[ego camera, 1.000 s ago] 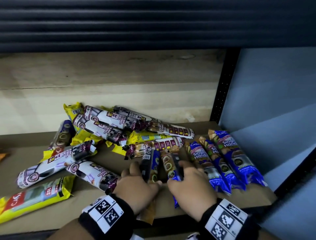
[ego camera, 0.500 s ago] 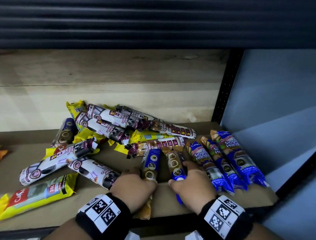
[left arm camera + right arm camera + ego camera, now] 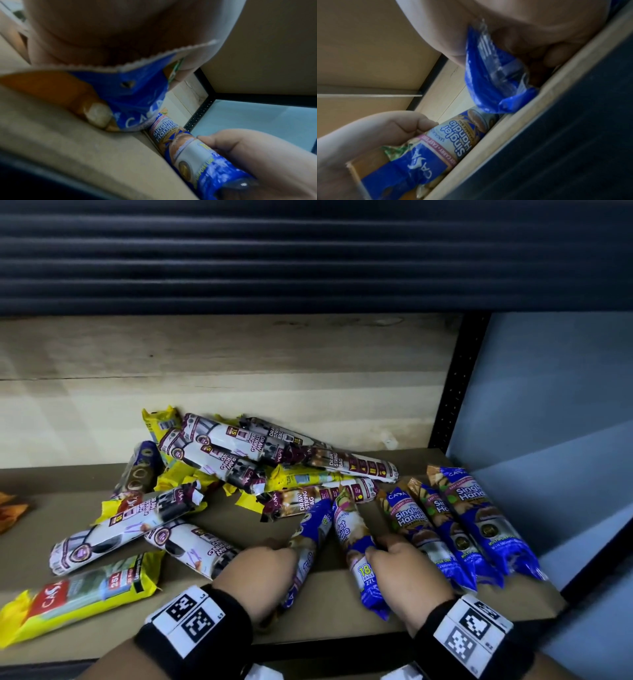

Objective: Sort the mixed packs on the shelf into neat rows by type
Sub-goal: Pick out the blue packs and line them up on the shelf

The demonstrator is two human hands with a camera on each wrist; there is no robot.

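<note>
we see dark ribbed shutter (image 3: 308,251) across top, pale wood back panel (image 3: 222,392) below it. black perforated upright post (image 3: 455,385) at right, pale blue side wall (image 3: 555,392) beyond. orange scrap (image 3: 12,510) at far left edge.

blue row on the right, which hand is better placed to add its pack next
Right. The right hand grips a blue pack lying just beside the blue row; the left hand grips its pack farther away.
</note>
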